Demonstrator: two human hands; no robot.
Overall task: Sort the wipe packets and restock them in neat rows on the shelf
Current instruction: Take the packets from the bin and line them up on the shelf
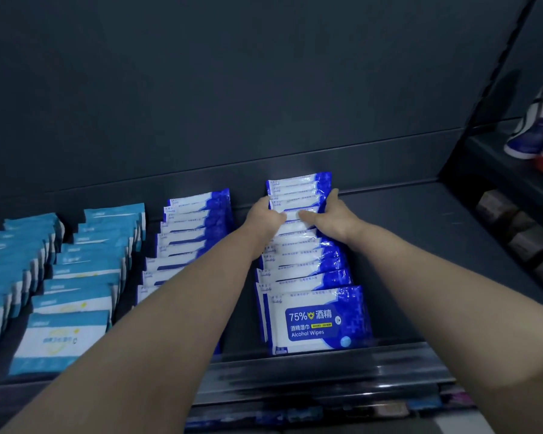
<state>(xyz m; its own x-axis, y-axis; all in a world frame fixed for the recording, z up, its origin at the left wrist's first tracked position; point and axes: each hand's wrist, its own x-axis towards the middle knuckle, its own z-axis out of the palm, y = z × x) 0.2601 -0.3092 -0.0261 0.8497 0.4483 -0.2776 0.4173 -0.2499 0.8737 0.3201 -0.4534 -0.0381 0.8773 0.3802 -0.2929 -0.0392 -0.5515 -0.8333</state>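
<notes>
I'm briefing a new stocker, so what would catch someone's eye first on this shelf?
Two bare arms reach in, the left hand and right hand gripping the back of the rightmost row of dark blue alcohol wipes from either side. Its front packet reads 75% Alcohol Wipes. A second dark blue row stands left of it, and two light blue rows fill the left end of the shelf.

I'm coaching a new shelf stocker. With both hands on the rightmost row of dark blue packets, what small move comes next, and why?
Probably press the held packets level with the row, then let go: left hand and right hand clasp them from both sides, near its back.
</notes>
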